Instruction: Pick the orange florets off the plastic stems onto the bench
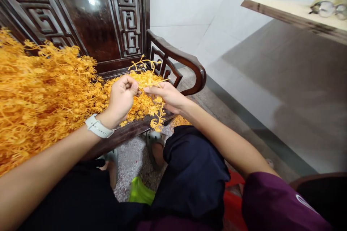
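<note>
My right hand (169,95) is closed around a yellow-orange plastic flower sprig (157,118); part of it hangs below the fingers and thin stems stick out above. Close to it, my left hand (123,95), with a pale watch on the wrist, has thumb and forefinger pinched together; what lies between them is too small to make out. Beneath both hands, a low pile of similar sprigs (135,110) covers the end of the dark wooden bench seat (146,124).
A big heap of orange sprigs (48,97) fills the bench on the left. The carved backrest (94,25) and curved armrest (199,75) border the work. Eyeglasses (326,9) rest on a wooden board (284,11) at upper right. A bright green object (141,191) is on the floor.
</note>
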A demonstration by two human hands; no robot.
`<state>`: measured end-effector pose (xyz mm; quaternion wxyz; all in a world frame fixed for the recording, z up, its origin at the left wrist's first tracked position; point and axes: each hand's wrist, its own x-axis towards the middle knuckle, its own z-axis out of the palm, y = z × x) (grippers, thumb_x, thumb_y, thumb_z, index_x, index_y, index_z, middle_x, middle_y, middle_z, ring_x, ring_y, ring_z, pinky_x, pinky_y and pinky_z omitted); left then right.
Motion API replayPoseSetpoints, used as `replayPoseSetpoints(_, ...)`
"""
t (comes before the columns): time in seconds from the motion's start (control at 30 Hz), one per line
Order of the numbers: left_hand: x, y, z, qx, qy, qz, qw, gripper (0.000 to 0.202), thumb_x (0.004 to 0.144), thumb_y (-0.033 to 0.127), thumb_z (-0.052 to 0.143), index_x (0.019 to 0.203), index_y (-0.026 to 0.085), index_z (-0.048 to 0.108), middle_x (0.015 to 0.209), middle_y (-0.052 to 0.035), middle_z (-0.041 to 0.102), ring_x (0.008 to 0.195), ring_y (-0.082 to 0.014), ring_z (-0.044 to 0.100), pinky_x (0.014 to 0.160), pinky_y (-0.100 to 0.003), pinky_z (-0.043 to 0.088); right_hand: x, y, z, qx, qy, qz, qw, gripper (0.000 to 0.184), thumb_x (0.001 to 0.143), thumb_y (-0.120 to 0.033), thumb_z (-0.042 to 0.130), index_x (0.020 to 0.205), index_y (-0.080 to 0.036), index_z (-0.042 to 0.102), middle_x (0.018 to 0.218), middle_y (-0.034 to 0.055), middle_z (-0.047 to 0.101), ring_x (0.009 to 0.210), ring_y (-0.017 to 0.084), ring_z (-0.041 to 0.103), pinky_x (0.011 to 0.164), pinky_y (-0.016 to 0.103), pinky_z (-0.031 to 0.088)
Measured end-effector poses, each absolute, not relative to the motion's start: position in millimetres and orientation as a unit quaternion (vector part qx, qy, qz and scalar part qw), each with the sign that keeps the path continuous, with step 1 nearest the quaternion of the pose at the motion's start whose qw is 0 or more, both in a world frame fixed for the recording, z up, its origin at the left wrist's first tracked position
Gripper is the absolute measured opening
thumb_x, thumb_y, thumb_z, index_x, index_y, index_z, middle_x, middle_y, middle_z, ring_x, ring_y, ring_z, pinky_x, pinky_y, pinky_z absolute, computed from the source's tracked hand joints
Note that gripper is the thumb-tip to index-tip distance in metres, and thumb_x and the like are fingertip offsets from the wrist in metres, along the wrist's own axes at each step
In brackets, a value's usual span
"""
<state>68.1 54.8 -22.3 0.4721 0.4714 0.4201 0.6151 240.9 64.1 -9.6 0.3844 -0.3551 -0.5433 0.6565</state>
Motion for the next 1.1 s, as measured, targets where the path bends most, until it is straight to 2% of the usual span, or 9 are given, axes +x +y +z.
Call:
replayPoseSetpoints(0.1,75.3,51.3,-16.8,0.378,0.416,0.600,0.568,0.029,0.074,-0.011,0.055,0.066,0.017,0.054,0.066,0.0026,0.055,0.060,-0.0090,0.058,0.064,-0.021,0.048,237.6,63.9,-10.6,-0.364,-0.536,0.648,0.401,0.038,0.074,-0.039,0.090,0.066,-0.020,0.058,0.070,-0.0037,0.051,0.073,0.013,0.041,0.071,0.031,0.035)
replayPoseSetpoints(0.2,76.0,50.6,-15.7,0.347,0.408,0.582,0.612,0.025,0.070,-0.009,0.056,0.067,0.016,0.053,0.069,0.0025,0.054,0.063,-0.0086,0.059,0.067,-0.021,0.049,235.1,63.8,-12.8,-0.356,-0.528,0.654,0.408,0.039,0.074,-0.035,0.087,0.062,-0.021,0.052,0.067,-0.0045,0.043,0.073,0.013,0.038,0.070,0.031,0.033)
replayPoseSetpoints(0.37,44.5,71.2,-21.0,0.371,0.372,0.573,0.628,0.023,0.075,0.002,0.061,0.073,0.020,0.047,0.080,0.0004,0.061,0.070,-0.0117,0.060,0.072,-0.028,0.054,245.7,68.7,-18.4,-0.392,-0.505,0.641,0.425,0.010,0.075,-0.029,0.075,0.081,-0.021,0.071,0.070,-0.0028,0.043,0.074,0.016,0.037,0.071,0.031,0.033)
replayPoseSetpoints(0.53,2.4,102.0,-38.7,0.406,0.433,0.582,0.557,0.022,0.086,0.021,0.076,0.081,0.024,0.055,0.088,-0.0034,0.069,0.069,-0.0144,0.057,0.071,-0.034,0.054,267.2,75.6,-23.8,-0.426,-0.458,0.646,0.437,0.025,0.079,-0.034,0.079,0.100,-0.021,0.077,0.077,-0.0018,0.048,0.072,0.014,0.038,0.065,0.029,0.030)
replayPoseSetpoints(0.67,-9.6,112.8,-60.4,0.371,0.503,0.579,0.524,0.015,0.087,0.021,0.078,0.086,0.023,0.062,0.091,-0.0054,0.070,0.077,-0.0153,0.063,0.076,-0.033,0.056,272.2,76.4,-25.1,-0.432,-0.445,0.655,0.431,0.027,0.082,-0.037,0.079,0.101,-0.019,0.077,0.089,0.0027,0.059,0.077,0.014,0.046,0.064,0.028,0.036)
replayPoseSetpoints(0.77,-11.4,114.0,-66.2,0.421,0.532,0.538,0.501,0.007,0.094,0.026,0.073,0.091,0.021,0.069,0.107,-0.0102,0.072,0.086,-0.0172,0.066,0.077,-0.033,0.057,269.3,76.3,-23.9,-0.409,-0.434,0.670,0.442,0.024,0.085,-0.039,0.075,0.097,-0.018,0.075,0.092,0.0055,0.065,0.079,0.015,0.052,0.070,0.030,0.045)
replayPoseSetpoints(0.87,-1.8,103.3,-57.0,0.514,0.529,0.461,0.494,0.022,0.099,0.042,0.071,0.098,0.019,0.073,0.118,-0.0146,0.073,0.090,-0.0198,0.067,0.073,-0.032,0.056,264.7,76.1,-21.6,-0.392,-0.442,0.660,0.464,0.024,0.090,-0.041,0.074,0.100,-0.020,0.075,0.098,0.0079,0.072,0.091,0.019,0.063,0.083,0.035,0.054)
replayPoseSetpoints(1.0,34.3,70.5,-34.5,0.662,0.410,0.341,0.527,0.047,0.098,0.064,0.068,0.096,0.018,0.073,0.106,-0.0126,0.075,0.085,-0.0197,0.070,0.072,-0.032,0.057,259.1,75.8,-18.5,-0.375,-0.472,0.636,0.482,0.028,0.094,-0.048,0.073,0.098,-0.020,0.075,0.104,0.0096,0.075,0.101,0.021,0.067,0.088,0.036,0.057)
replayPoseSetpoints(1.1,60.2,51.9,-22.7,0.672,0.379,0.367,0.520,0.043,0.095,0.061,0.073,0.100,0.019,0.070,0.099,-0.0070,0.073,0.077,-0.0161,0.068,0.068,-0.029,0.055,256.6,74.7,-14.6,-0.383,-0.481,0.628,0.476,0.036,0.097,-0.054,0.067,0.107,-0.020,0.075,0.109,0.0096,0.077,0.108,0.022,0.068,0.087,0.035,0.057)
